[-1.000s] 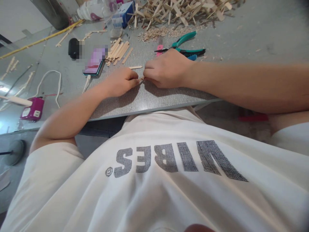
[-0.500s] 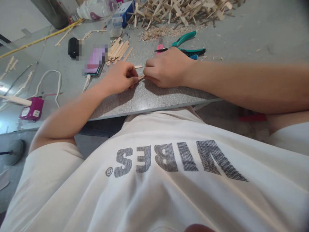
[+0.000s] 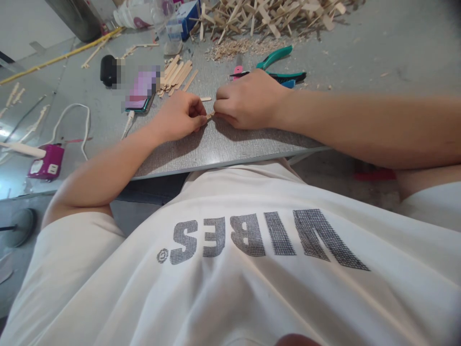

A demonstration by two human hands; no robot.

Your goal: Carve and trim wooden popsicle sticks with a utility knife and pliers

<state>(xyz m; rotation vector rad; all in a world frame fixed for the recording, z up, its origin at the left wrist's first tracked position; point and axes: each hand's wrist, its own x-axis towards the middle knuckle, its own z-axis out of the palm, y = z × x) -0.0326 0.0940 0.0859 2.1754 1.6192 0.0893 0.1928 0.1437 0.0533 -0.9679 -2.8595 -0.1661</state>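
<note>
Between my hands, just above the grey table, is a small wooden craft stick [image 3: 211,116], mostly hidden by fingers. My left hand [image 3: 182,114] pinches its left end between thumb and fingertips. Curled over the other end is my right hand [image 3: 248,101], knuckles up, its fingertips hidden. Another craft stick [image 3: 206,99] lies on the table just behind the gap between the hands. Green-handled pliers [image 3: 275,58] rest behind my right hand, which covers part of them. A loose pile of flat craft sticks [image 3: 177,76] lies beyond my left hand.
A large heap of crossed wooden sticks [image 3: 266,17] and wood shavings [image 3: 230,49] are at the back. To the left are a phone [image 3: 141,89] with a white cable, a black case [image 3: 108,70] and a purple adapter [image 3: 46,162]. The table edge [image 3: 216,166] runs close before me.
Almost nothing differs. Both hands keep their hold on the small craft stick, with only a very slight shift of the whole view.
</note>
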